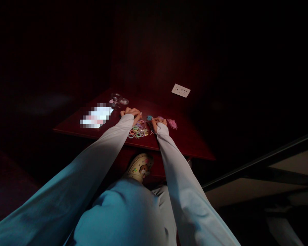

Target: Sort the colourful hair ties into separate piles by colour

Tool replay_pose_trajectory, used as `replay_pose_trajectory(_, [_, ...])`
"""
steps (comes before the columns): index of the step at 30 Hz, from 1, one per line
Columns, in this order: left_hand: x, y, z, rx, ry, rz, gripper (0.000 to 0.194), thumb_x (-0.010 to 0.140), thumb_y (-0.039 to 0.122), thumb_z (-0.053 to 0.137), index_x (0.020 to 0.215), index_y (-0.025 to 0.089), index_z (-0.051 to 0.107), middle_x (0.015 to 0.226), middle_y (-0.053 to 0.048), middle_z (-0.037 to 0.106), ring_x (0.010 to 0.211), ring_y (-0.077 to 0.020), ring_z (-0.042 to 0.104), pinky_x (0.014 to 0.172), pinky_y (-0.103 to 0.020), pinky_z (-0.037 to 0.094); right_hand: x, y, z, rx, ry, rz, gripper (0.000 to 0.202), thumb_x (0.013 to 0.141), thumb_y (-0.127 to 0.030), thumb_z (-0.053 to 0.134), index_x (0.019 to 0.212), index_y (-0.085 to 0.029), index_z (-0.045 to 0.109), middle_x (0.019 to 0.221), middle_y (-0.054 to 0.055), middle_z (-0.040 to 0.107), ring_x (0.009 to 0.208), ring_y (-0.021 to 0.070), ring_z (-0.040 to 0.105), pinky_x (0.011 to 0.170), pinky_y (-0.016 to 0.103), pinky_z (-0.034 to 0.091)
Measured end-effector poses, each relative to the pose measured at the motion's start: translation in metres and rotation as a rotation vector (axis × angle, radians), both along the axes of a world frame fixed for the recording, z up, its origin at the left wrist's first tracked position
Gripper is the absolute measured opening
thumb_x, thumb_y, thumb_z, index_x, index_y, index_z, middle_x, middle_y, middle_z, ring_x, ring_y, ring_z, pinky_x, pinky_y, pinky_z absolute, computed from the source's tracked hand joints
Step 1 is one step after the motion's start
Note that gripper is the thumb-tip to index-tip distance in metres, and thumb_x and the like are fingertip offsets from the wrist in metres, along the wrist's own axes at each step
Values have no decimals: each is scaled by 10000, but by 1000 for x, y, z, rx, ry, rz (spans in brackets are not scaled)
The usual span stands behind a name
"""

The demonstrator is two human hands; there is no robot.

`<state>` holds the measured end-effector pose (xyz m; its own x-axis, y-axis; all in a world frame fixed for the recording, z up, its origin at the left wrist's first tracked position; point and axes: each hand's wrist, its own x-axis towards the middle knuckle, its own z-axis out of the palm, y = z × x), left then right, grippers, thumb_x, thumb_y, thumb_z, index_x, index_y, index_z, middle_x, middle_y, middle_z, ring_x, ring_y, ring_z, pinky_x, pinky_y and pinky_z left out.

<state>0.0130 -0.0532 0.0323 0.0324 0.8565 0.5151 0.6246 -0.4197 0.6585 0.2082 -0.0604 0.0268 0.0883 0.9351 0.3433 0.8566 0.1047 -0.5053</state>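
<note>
On the dark red table, my left hand (132, 113) is just above and left of a loose heap of small pastel rings, which look like hair ties (138, 132). Its fingers are curled in, and whatever they hold is too small to make out. To the right, my right hand (160, 121) has its fingers bent together too, their contents hidden. A blue tuft of small pieces (149, 118) lies beside its thumb. Just past its fingers sits a pink pile of small thin pieces (172, 123). A bit of purple shows behind the right knuckles.
A lit, pixelated screen (97, 116) lies left on the table (192, 145). Clear round containers (118, 100) stand behind it. A white socket plate (181, 90) is on the back wall. Below the table edge is a cream clog (138, 167) with charms.
</note>
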Motion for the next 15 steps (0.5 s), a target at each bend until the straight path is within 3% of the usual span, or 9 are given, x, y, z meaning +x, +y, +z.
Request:
replay_pose_trajectory(10, [-2,7,-5,29,-35,33,376,1048,359,500,759,262,720,1132,-13,783,1180,-287,576,1075,-528,321,-2,-2,0,14,-73,38,456,1079,-481,435,968,-309,842,1265,-4,721,1216,249,497,1118,412,349])
replay_pose_trajectory(15, [-17,15,-1,-15,-76,146,404,1076,387,422,809,240,688,1124,-57,759,1204,-313,581,1050,-494,342,-2,-3,1,2,-85,34,432,1075,-491,458,1017,-295,839,1321,25,696,1225,271,493,1096,416,373])
